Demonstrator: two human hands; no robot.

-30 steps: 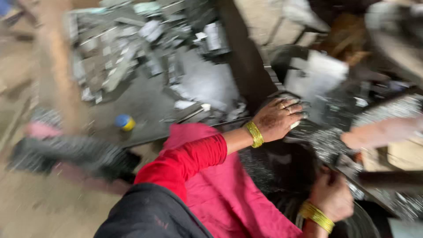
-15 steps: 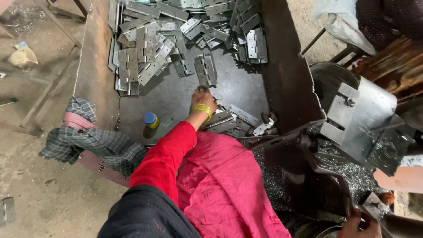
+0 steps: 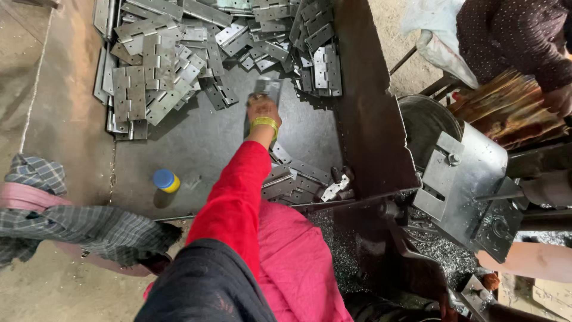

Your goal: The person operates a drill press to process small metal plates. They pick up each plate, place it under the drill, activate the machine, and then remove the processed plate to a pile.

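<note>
The left hand point(image 3: 263, 110) reaches forward over the dark metal desk point(image 3: 196, 149), its red sleeve point(image 3: 235, 197) stretched out and a yellow bangle point(image 3: 264, 123) at the wrist. Its fingers are closed around a flat metal hinge plate point(image 3: 266, 89), which stands up from the fingers just beyond the knuckles and is slightly blurred. The right hand is out of view, so I cannot tell whether it is spread or closed.

Beyond the left hand and to its left lies a large heap of hinge plates point(image 3: 161, 65), some stacked in rough rows, others strewn loose. A smaller stack point(image 3: 325, 68) leans against the dark upright panel point(image 3: 363, 119) to the right of the hand. Nearer the body than the hand, beside the sleeve, a few more plates point(image 3: 298, 179) lie scattered at the desk's near edge. To the left of the sleeve, well apart from the hand, a small bottle with a blue cap and yellow body point(image 3: 165, 180) stands on the desk. Further left, a checked cloth point(image 3: 71, 220) lies draped at the desk's corner.

To the right of the panel stands a grey press machine point(image 3: 471, 179) with metal shavings point(image 3: 441, 244) beneath it. Another person in a dark dotted garment point(image 3: 512, 36) is at the upper right.
</note>
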